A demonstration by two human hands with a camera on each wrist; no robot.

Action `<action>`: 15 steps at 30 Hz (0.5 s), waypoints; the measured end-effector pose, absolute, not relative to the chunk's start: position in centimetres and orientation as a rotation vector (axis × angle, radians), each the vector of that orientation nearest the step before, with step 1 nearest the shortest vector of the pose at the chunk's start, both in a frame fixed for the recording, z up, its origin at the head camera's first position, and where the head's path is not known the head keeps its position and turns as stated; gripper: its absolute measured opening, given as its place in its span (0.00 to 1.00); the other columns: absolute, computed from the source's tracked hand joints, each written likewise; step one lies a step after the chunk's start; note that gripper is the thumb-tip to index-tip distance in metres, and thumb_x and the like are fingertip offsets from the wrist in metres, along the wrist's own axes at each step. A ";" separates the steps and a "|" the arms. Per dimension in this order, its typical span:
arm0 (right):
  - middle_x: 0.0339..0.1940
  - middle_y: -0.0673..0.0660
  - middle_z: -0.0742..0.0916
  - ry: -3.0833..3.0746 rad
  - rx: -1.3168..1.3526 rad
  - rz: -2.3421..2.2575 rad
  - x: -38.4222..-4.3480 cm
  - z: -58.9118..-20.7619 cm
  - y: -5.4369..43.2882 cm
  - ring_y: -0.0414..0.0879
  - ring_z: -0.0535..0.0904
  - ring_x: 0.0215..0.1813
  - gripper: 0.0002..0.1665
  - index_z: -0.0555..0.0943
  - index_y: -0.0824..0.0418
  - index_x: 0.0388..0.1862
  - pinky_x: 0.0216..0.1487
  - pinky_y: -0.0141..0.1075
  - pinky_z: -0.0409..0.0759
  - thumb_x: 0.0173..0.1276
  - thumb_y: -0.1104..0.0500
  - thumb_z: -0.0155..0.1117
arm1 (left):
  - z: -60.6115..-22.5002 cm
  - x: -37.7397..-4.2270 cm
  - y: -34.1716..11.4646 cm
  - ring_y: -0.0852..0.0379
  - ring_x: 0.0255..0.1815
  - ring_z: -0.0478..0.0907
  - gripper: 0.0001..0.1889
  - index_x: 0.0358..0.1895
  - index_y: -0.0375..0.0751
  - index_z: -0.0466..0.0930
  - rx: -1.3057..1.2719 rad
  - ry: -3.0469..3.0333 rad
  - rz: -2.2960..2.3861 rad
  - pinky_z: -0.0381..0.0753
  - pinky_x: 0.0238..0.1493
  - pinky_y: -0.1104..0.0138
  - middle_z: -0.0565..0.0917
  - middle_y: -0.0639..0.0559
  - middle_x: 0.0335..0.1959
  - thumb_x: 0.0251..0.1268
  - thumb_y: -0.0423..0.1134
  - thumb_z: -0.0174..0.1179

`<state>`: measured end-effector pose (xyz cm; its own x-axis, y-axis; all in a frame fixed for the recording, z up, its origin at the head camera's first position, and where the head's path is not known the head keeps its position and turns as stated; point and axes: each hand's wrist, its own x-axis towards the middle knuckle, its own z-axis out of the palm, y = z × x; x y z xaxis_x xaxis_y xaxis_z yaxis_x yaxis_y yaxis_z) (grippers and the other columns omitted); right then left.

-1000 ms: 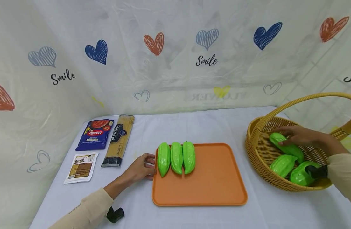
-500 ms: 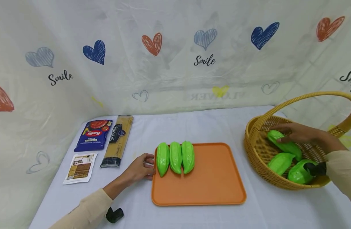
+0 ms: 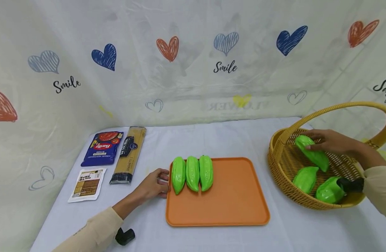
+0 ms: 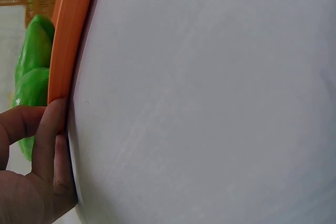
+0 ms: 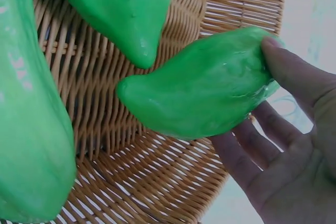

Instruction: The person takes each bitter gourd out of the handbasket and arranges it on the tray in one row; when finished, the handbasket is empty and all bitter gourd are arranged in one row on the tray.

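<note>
In the head view my right hand [image 3: 334, 141] holds a glossy green bitter gourd [image 3: 319, 158] inside the wicker basket [image 3: 275, 164]. The right wrist view shows the thumb on top of this gourd [image 5: 194, 87] and the fingers under its thick end, its narrow tip pointing away. Two more gourds lie lower in the basket, one [image 3: 306, 179] beside the other [image 3: 329, 190]. My left hand [image 3: 153, 185] pinches the left rim of the orange tray [image 3: 230, 206]. On the tray's left side, three gourds [image 3: 193, 174] lie in a row.
Left of the tray lie a spaghetti pack [image 3: 130, 155], a blue Barilla pouch [image 3: 102, 148] and a white-and-brown packet [image 3: 87, 185]. The basket's tall handle [image 3: 344, 106] arches over the right forearm. A printed curtain [image 3: 193, 80] hangs behind the white-covered table.
My right hand has raised the gourd slightly, and it now stands more apart from the two below. The left hand stays at the tray rim. The head view shifted a little.
</note>
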<state>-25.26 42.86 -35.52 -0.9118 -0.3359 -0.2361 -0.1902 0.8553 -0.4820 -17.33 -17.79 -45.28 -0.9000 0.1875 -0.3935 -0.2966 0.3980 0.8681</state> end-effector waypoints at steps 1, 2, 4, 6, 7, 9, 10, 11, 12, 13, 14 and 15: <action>0.66 0.83 0.71 2.719 -0.384 -0.664 -25.2 -35.4 42.9 0.81 0.68 0.65 0.40 0.62 0.71 0.75 0.54 0.68 0.78 0.73 0.51 0.62 | -45.3 -17.3 -17.8 0.52 0.46 0.80 0.32 0.67 0.36 0.69 -0.094 2.228 1.514 0.90 0.37 0.61 0.76 0.43 0.53 0.56 0.25 0.65; 0.67 0.84 0.70 2.723 -0.379 -0.667 -25.2 -35.3 42.9 0.82 0.66 0.65 0.40 0.61 0.71 0.75 0.54 0.70 0.77 0.74 0.51 0.62 | -45.3 -17.3 -17.8 0.52 0.46 0.80 0.32 0.67 0.36 0.69 -0.093 2.228 1.513 0.90 0.37 0.61 0.76 0.43 0.53 0.56 0.25 0.65; 0.68 0.84 0.68 2.737 -0.366 -0.668 -25.2 -35.1 43.0 0.83 0.64 0.66 0.40 0.60 0.70 0.76 0.55 0.71 0.76 0.75 0.50 0.61 | -45.3 -17.3 -17.7 0.52 0.46 0.80 0.32 0.67 0.36 0.69 -0.089 2.227 1.511 0.90 0.37 0.61 0.75 0.42 0.53 0.56 0.25 0.65; 0.68 0.84 0.67 2.748 -0.374 -0.676 -25.1 -34.9 43.0 0.84 0.63 0.66 0.39 0.60 0.70 0.76 0.55 0.72 0.75 0.75 0.52 0.60 | -45.3 -17.2 -17.8 0.51 0.47 0.80 0.32 0.67 0.36 0.68 -0.087 2.226 1.508 0.90 0.37 0.61 0.75 0.43 0.53 0.56 0.26 0.65; 0.68 0.84 0.67 2.752 -0.379 -0.679 -25.1 -34.9 42.9 0.85 0.63 0.66 0.39 0.60 0.70 0.76 0.55 0.72 0.75 0.75 0.52 0.60 | -45.3 -17.2 -17.8 0.51 0.47 0.80 0.32 0.67 0.37 0.69 -0.087 2.226 1.507 0.90 0.37 0.61 0.75 0.43 0.54 0.56 0.26 0.65; 0.69 0.84 0.68 2.758 -0.386 -0.676 -24.9 -34.8 42.8 0.84 0.64 0.66 0.38 0.60 0.69 0.76 0.55 0.72 0.75 0.76 0.52 0.60 | -45.3 -17.2 -17.9 0.51 0.47 0.80 0.32 0.68 0.37 0.69 -0.089 2.227 1.503 0.90 0.37 0.61 0.75 0.43 0.54 0.57 0.26 0.65; 0.69 0.83 0.68 2.757 -0.392 -0.678 -24.9 -34.8 42.7 0.84 0.63 0.66 0.38 0.60 0.69 0.76 0.55 0.73 0.74 0.76 0.53 0.59 | -45.2 -17.2 -17.9 0.51 0.47 0.80 0.32 0.68 0.37 0.68 -0.090 2.227 1.503 0.90 0.37 0.61 0.75 0.43 0.54 0.57 0.26 0.65; 0.69 0.83 0.68 2.754 -0.392 -0.680 -24.8 -34.8 42.5 0.84 0.63 0.66 0.38 0.60 0.68 0.76 0.55 0.73 0.74 0.76 0.52 0.59 | -45.2 -17.2 -17.9 0.51 0.48 0.80 0.32 0.68 0.37 0.68 -0.091 2.229 1.501 0.90 0.37 0.61 0.75 0.43 0.54 0.57 0.26 0.65; 0.70 0.82 0.68 2.754 -0.389 -0.681 -24.6 -34.7 42.4 0.83 0.63 0.66 0.38 0.60 0.68 0.76 0.56 0.73 0.73 0.76 0.52 0.59 | -45.2 -17.2 -17.9 0.51 0.48 0.80 0.32 0.68 0.37 0.68 -0.091 2.229 1.501 0.90 0.37 0.60 0.75 0.43 0.54 0.57 0.26 0.65; 0.70 0.81 0.68 2.754 -0.392 -0.682 -24.5 -34.6 42.3 0.83 0.64 0.67 0.38 0.61 0.67 0.76 0.56 0.73 0.73 0.76 0.52 0.59 | -45.2 -17.2 -18.0 0.51 0.48 0.80 0.32 0.68 0.37 0.68 -0.087 2.227 1.502 0.90 0.37 0.60 0.75 0.42 0.54 0.57 0.27 0.65; 0.70 0.81 0.69 2.753 -0.389 -0.681 -24.4 -34.5 42.1 0.82 0.64 0.67 0.38 0.61 0.67 0.77 0.56 0.73 0.73 0.76 0.51 0.59 | -45.2 -17.3 -18.0 0.51 0.48 0.80 0.32 0.68 0.37 0.68 -0.084 2.225 1.504 0.90 0.37 0.60 0.75 0.42 0.54 0.57 0.27 0.65; 0.70 0.80 0.69 2.753 -0.388 -0.685 -24.2 -34.3 42.0 0.81 0.64 0.67 0.38 0.61 0.67 0.77 0.56 0.73 0.73 0.76 0.51 0.59 | -45.2 -17.3 -18.0 0.51 0.48 0.80 0.32 0.68 0.37 0.68 -0.082 2.224 1.506 0.90 0.37 0.60 0.75 0.42 0.54 0.57 0.27 0.65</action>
<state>-24.23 42.00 -34.32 -0.9254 -0.3211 -0.2011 -0.1895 0.8519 -0.4883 -17.30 -17.95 -45.18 -0.8967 0.1980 -0.3958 -0.2941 0.4019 0.8672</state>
